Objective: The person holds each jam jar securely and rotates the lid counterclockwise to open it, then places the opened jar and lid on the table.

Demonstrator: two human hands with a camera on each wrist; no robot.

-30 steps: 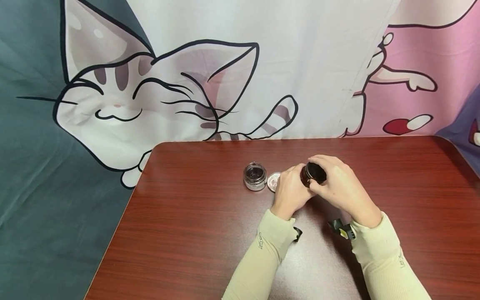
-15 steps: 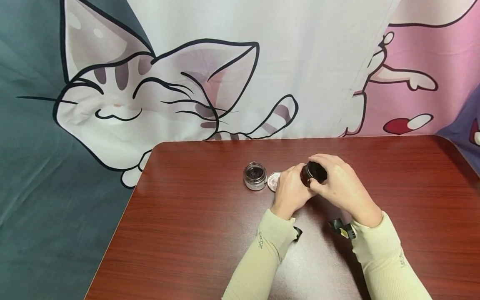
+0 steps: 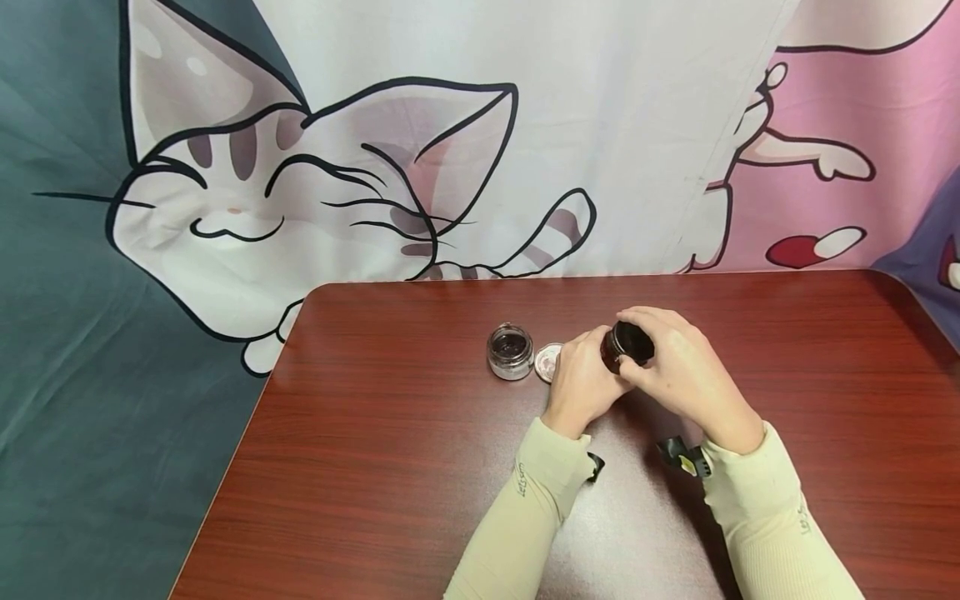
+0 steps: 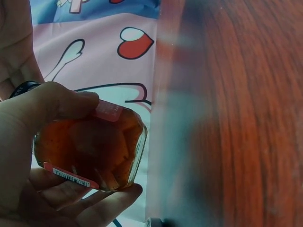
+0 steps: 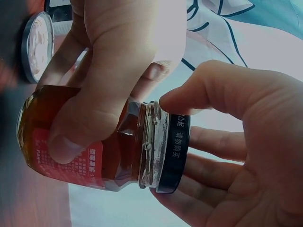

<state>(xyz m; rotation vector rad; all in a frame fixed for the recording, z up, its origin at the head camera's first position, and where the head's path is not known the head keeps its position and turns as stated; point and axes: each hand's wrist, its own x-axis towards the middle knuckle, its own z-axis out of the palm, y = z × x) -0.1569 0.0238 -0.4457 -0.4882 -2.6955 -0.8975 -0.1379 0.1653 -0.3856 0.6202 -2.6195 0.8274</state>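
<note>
In the right wrist view a glass jam jar [image 5: 120,163] of amber-red jam lies on its side in the air. It has a red label with printed characters. My left hand [image 3: 587,377] grips the jar's body, thumb across the label. The fingers and thumb of my right hand [image 3: 686,375] hold the black lid [image 5: 175,158] at the jar's mouth, where clear glass threads show beside the lid's edge. From the left wrist view, the jar's base [image 4: 135,158] faces away from the hands, with a barcode strip on its side.
To the left of my hands stands an uncovered glass jar [image 3: 510,363] with dark contents. Beside it a round lid [image 3: 546,363] lies with its pale inside up, partly behind my left hand. The reddish-brown table [image 3: 375,467] ends at a cartoon cat curtain [image 3: 465,167].
</note>
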